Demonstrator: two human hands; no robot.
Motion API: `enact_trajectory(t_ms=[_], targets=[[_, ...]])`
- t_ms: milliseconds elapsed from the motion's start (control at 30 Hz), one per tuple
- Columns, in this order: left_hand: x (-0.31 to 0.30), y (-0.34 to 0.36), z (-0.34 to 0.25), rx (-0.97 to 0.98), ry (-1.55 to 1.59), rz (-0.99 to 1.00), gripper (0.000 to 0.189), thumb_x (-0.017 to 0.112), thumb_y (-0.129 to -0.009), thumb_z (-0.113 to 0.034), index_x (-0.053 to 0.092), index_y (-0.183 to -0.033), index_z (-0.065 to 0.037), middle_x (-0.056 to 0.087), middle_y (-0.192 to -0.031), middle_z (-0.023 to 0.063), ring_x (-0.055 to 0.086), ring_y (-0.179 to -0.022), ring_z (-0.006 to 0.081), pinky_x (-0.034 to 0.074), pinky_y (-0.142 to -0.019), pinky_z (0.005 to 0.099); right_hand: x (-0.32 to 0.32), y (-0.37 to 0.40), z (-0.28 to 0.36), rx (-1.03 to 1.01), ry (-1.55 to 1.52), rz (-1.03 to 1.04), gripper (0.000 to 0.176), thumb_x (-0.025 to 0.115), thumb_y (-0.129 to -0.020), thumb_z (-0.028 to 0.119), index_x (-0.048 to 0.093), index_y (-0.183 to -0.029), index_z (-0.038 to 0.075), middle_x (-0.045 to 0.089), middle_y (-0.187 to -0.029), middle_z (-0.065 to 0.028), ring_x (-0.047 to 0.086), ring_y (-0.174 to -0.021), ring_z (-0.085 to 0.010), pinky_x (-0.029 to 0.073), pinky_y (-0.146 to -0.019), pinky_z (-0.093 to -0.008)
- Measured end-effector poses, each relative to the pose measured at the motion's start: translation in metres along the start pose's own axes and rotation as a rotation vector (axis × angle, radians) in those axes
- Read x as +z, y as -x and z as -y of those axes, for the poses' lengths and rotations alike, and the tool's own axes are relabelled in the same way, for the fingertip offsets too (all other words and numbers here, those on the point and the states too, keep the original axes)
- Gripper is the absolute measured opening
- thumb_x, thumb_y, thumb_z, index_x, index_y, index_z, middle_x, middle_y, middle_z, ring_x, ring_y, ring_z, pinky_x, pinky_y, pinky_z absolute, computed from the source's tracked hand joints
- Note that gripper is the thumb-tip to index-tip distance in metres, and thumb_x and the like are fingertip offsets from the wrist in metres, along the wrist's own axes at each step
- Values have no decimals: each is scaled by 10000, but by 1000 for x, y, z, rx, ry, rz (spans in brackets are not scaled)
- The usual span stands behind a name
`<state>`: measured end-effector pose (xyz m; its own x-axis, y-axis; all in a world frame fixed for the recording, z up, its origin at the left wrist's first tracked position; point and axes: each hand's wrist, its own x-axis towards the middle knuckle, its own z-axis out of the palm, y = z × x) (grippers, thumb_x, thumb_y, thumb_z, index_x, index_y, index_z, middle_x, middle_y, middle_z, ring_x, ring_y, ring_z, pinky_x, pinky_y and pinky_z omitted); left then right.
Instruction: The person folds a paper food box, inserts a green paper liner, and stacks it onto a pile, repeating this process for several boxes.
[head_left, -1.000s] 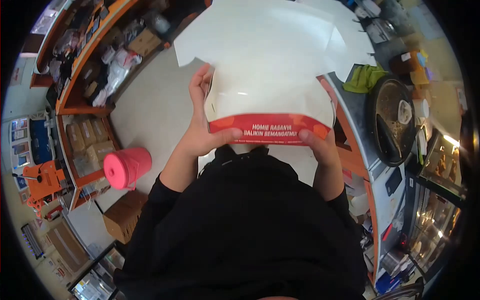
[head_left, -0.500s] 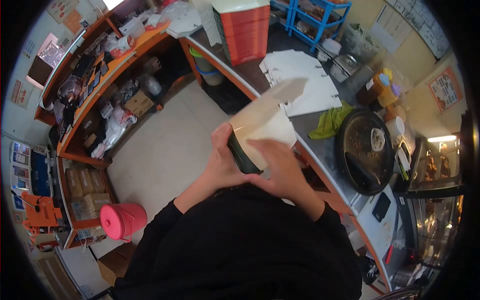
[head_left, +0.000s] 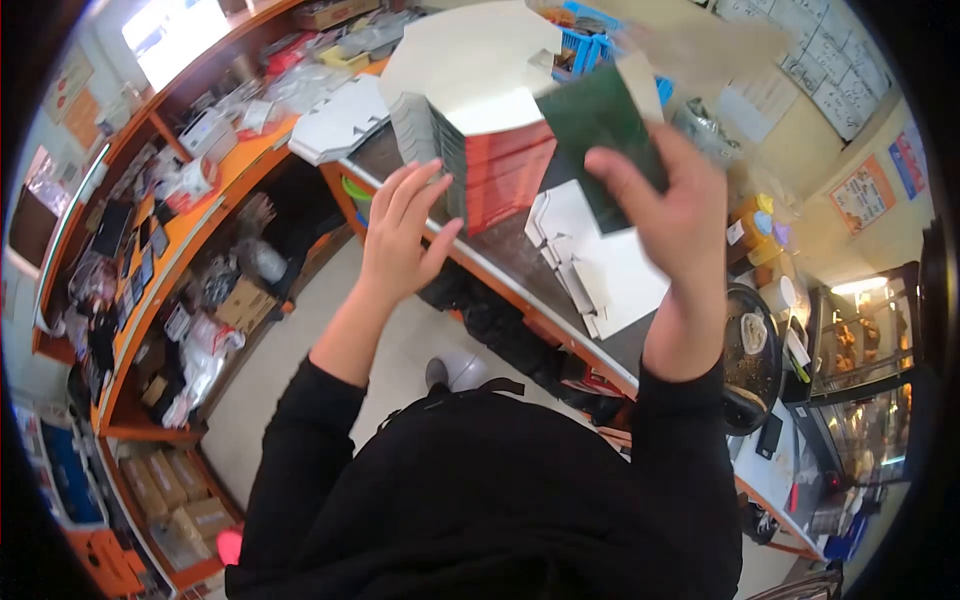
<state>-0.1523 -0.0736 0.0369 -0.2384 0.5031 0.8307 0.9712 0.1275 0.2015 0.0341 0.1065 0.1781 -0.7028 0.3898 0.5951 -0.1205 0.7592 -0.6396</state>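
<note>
My right hand (head_left: 670, 200) is up over the counter and grips a dark green carton (head_left: 605, 140), thumb on its near face; a pale flap shows at its top. My left hand (head_left: 400, 230) holds nothing, its fingers apart, just left of a tall stack of folded cartons (head_left: 505, 178) with red and dark green sides. A large white sheet (head_left: 470, 60) lies on top of that stack. Under the green carton, flat white card pieces (head_left: 610, 270) lie on the dark counter.
A round black pan (head_left: 755, 370) sits on the counter at the right, near yellow-capped bottles (head_left: 755, 225) and a glass display case (head_left: 865, 340). Blue racks (head_left: 585, 45) stand behind. An orange shelf unit (head_left: 170, 270) curves along the left, with cardboard boxes (head_left: 165, 480) below.
My hands have parted. The right has carried the green carton up and right over the counter; the left has let go and moved up beside the stack. The view has shifted towards the stack.
</note>
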Motion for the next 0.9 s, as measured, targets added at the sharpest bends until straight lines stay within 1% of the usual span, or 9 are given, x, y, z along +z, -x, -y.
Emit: enact_trajectory(t_ms=[233, 300, 367, 400, 433, 467, 533, 733, 900], targets=[[41, -80, 104, 278, 25, 245, 296, 688, -830, -244, 654, -1081, -91, 621, -1164, 63, 521, -1175, 309, 336, -1081, 512, 69, -152, -27, -179, 119, 256, 413, 720, -834, 335, 679, -1091, 14, 686, -814, -54, 634, -695, -107, 510, -578, -240], [55, -83, 116, 325, 129, 226, 162, 709, -806, -185, 678, -939, -97, 649, -969, 47, 573, -1032, 282, 406, -1011, 478, 89, -159, -33, -124, 119, 327, 406, 728, -817, 330, 687, -1078, 22, 691, -826, -78, 649, -693, -134, 538, -524, -276], [62, -81, 123, 323, 238, 210, 136, 715, -794, -186, 683, -902, -110, 652, -932, 34, 588, -950, 265, 436, -964, 445, 113, -164, -57, -22, 218, 367, 443, 719, -802, 298, 651, -1122, 0, 695, -844, -139, 692, -708, -207, 573, -504, -340], [64, -81, 125, 319, 293, 198, 124, 718, -787, -186, 685, -884, -116, 653, -913, 28, 596, -909, 257, 452, -941, 428, 128, -165, -76, -165, 449, 320, 443, 698, -795, 285, 649, -1135, 6, 696, -871, -183, 699, -702, -266, 578, -555, -365], [65, -82, 120, 288, 308, 132, 137, 746, -747, -154, 686, -862, -110, 655, -877, 34, 599, -841, 256, 479, -823, 392, 133, -157, -61, -4, 449, 364, 386, 674, -785, 283, 679, -1081, 36, 694, -888, -193, 694, -763, -317, 564, -660, -410], [68, -82, 121, 291, 328, 113, 149, 751, -737, -146, 686, -866, -109, 657, -870, 32, 598, -838, 255, 478, -801, 387, 150, -152, -81, -153, 595, 289, 319, 655, -786, 291, 695, -1008, 66, 695, -876, -173, 682, -822, -340, 537, -742, -435], [74, -79, 123, 294, 364, 86, 175, 762, -718, -129, 687, -875, -107, 661, -855, 30, 596, -831, 253, 476, -758, 379, 160, -147, -67, 59, 698, 454, 267, 645, -782, 281, 700, -962, 92, 704, -881, -139, 680, -885, -330, 536, -750, -445], [80, -72, 124, 194, 487, 42, 155, 728, -667, 13, 687, -793, -68, 670, -820, 55, 593, -809, 261, 459, -738, 355, 196, -138, -75, 100, 822, 396, 166, 642, -767, 241, 735, -824, 116, 706, -794, -135, 700, -778, -318, 547, -667, -422], [93, -64, 134, 98, 517, -9, 155, 683, -681, 51, 682, -802, -46, 674, -843, 93, 604, -839, 308, 464, -763, 377, 208, -126, -73, 193, 614, 268, 363, 547, -882, 391, 747, -798, 101, 712, -795, -145, 702, -750, -319, 535, -665, -418]])
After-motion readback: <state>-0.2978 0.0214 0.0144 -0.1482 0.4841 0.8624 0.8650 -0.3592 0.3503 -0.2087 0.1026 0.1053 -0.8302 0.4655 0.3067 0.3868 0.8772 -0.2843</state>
